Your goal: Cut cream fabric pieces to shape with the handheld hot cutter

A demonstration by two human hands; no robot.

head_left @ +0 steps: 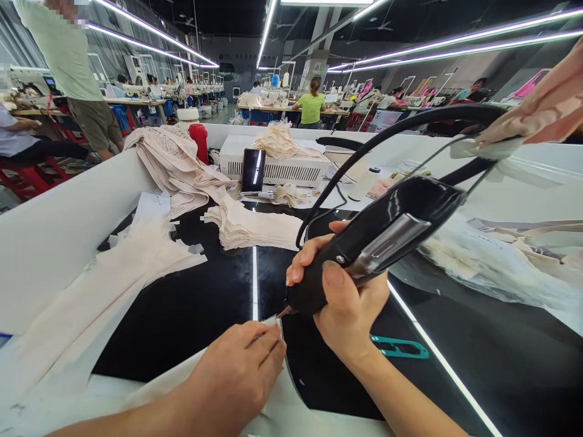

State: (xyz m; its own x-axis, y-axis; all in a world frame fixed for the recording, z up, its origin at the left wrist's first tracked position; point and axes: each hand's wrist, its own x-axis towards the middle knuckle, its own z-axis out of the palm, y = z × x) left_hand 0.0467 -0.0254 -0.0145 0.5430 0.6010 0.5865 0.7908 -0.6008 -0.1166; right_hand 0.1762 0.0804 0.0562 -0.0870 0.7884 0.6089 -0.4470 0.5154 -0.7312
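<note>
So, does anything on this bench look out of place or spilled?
No spill shows, and the glossy black handheld tool in the right hand looks intact. Only the crumpled beige fabric heap seems untidy, slumped by the white bench wall, unlike the flatter beige fabric stack.

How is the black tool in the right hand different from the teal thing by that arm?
The black tool is held up, slanted, in the right hand, while the teal thing lies on the dark tabletop. The black tool looks much chunkier and bigger than the teal thing. The black tool has a silvery strip on its side; the teal thing has open gaps. Both are longer than wide.
</note>
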